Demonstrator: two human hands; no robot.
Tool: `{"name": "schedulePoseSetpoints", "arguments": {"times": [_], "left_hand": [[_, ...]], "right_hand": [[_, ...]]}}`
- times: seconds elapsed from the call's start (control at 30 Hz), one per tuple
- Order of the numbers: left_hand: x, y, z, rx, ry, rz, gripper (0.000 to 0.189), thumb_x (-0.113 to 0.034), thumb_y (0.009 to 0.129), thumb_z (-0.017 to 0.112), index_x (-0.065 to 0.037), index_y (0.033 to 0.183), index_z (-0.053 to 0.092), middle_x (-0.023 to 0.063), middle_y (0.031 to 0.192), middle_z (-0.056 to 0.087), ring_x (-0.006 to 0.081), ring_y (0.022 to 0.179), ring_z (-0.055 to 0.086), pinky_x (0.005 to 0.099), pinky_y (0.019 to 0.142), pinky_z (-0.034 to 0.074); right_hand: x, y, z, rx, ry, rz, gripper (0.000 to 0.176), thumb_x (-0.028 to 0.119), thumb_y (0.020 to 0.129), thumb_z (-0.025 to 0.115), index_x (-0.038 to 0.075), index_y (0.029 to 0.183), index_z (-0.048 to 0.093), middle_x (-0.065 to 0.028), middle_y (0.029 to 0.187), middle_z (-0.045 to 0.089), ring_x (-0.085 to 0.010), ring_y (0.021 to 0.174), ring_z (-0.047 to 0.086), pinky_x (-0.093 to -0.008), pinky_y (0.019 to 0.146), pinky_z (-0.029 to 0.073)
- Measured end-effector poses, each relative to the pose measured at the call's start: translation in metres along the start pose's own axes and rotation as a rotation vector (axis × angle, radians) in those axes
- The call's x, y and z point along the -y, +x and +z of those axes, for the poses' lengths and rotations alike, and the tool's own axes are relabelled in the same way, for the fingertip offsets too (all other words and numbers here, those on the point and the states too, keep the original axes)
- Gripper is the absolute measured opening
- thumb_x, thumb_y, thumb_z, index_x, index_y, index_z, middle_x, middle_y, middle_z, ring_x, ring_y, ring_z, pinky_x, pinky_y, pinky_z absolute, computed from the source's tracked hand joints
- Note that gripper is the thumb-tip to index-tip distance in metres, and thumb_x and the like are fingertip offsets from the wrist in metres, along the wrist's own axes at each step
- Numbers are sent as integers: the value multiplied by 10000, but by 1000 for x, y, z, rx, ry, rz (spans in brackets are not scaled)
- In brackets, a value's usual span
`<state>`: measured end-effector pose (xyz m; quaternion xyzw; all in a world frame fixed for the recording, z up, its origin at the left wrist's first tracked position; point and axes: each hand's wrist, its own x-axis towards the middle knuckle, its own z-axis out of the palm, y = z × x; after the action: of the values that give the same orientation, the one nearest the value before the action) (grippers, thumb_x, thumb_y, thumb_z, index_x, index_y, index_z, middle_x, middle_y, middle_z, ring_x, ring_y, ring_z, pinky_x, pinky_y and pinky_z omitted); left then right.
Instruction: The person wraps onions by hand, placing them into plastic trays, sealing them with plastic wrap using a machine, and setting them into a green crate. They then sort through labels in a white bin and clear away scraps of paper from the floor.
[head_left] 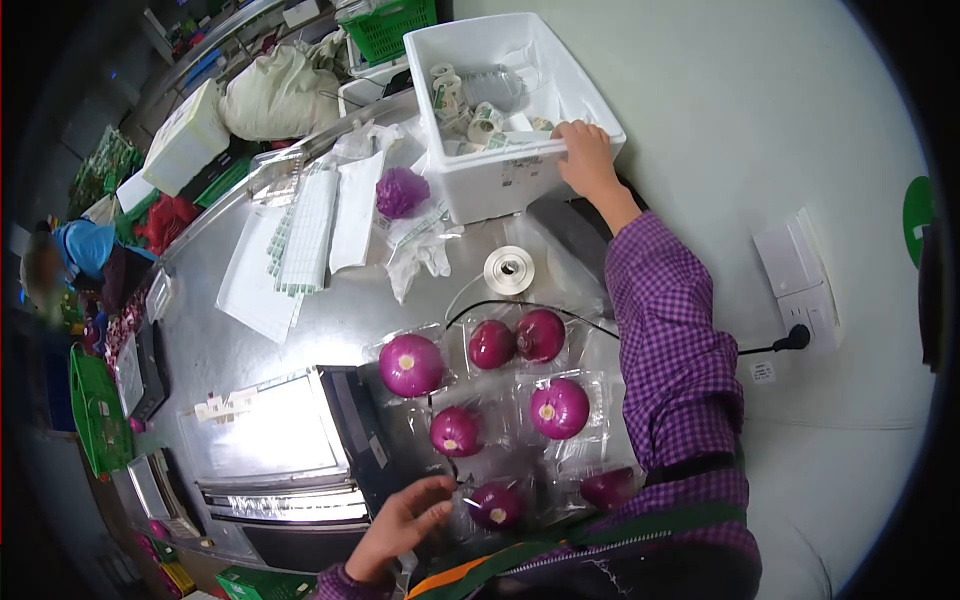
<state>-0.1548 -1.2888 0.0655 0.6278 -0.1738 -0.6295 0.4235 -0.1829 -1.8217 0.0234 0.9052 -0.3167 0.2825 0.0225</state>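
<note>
My right hand [587,160] reaches far forward, its fingers curled over the near rim of a white foam box [500,185]. Inside the box lie several label rolls [486,122] and a clear plastic container [492,88]. My left hand [405,525] is low in the view, fingers bent and apart with nothing in them. Close to its fingertips sits a film-wrapped purple onion [496,505]. Several more wrapped onions lie in front of me, among them a single one [411,365], another [560,408] and a pack of two [540,335].
A label roll [509,270] rests on the metal table [375,305], with a black cable [580,317] near it. To the left are a wrapping machine [270,440], printed plastic bags [305,230] and a purple net bundle [402,192]. Another person [85,250] is at far left.
</note>
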Motion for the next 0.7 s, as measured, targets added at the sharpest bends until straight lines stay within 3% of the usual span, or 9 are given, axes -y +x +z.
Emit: {"name": "schedulePoseSetpoints", "arguments": {"times": [0.2, 0.27, 0.33, 0.4, 0.47, 0.6, 0.7], "left_hand": [[-70, 87, -12, 11, 357, 263, 399, -117, 869, 630, -11, 1230, 496, 83, 1108, 609, 143, 1024, 571, 292, 871, 466], [-97, 127, -19, -74, 329, 322, 429, -188, 878, 627, -15, 1247, 491, 97, 1141, 592, 161, 1035, 566, 285, 869, 462], [-128, 170, -34, -173, 43, 235, 599, -361, 887, 590, 0, 1324, 393, 139, 1284, 480, 243, 1164, 478, 375, 937, 429], [-155, 220, -53, -227, -198, 248, 696, -440, 871, 581, -7, 1357, 333, 164, 1359, 378, 299, 1217, 411, 434, 950, 409], [-186, 259, -59, -294, -235, 237, 714, -463, 861, 582, -60, 1374, 291, 138, 1314, 419, 312, 1132, 452, 455, 939, 402], [-220, 320, -66, -222, -199, 273, 619, -400, 853, 606, -63, 1309, 356, 133, 1235, 459, 319, 1104, 472, 468, 909, 426], [-217, 336, -52, -350, -134, 277, 513, -174, 835, 582, -59, 1279, 352, 132, 1160, 497, 280, 978, 548, 447, 749, 518]], "right_hand": [[6, -28, -1, 15, 226, -46, 328, 15, 659, 665, 91, 957, 551, -92, 963, 550, -285, 983, 508, -397, 915, 339], [10, -36, -3, -2, 264, -51, 319, 10, 664, 658, 90, 954, 551, -86, 958, 544, -279, 979, 504, -389, 915, 335], [14, -42, -5, -28, 259, -63, 307, 0, 673, 646, 85, 951, 548, -83, 946, 539, -275, 976, 500, -385, 916, 334], [18, -46, -7, -55, 273, -75, 314, -14, 666, 649, 55, 945, 522, -91, 944, 522, -287, 968, 491, -391, 896, 337], [20, -49, -7, -85, 284, -73, 299, -9, 675, 631, 75, 945, 536, -76, 936, 523, -270, 969, 486, -386, 911, 329], [23, -56, -8, -74, 279, -62, 307, -10, 672, 625, 70, 953, 532, -78, 934, 513, -271, 952, 479, -387, 901, 326], [24, -62, -7, -73, 291, -53, 284, -5, 674, 607, 53, 939, 523, -86, 932, 519, -290, 945, 475, -397, 881, 328]]}}
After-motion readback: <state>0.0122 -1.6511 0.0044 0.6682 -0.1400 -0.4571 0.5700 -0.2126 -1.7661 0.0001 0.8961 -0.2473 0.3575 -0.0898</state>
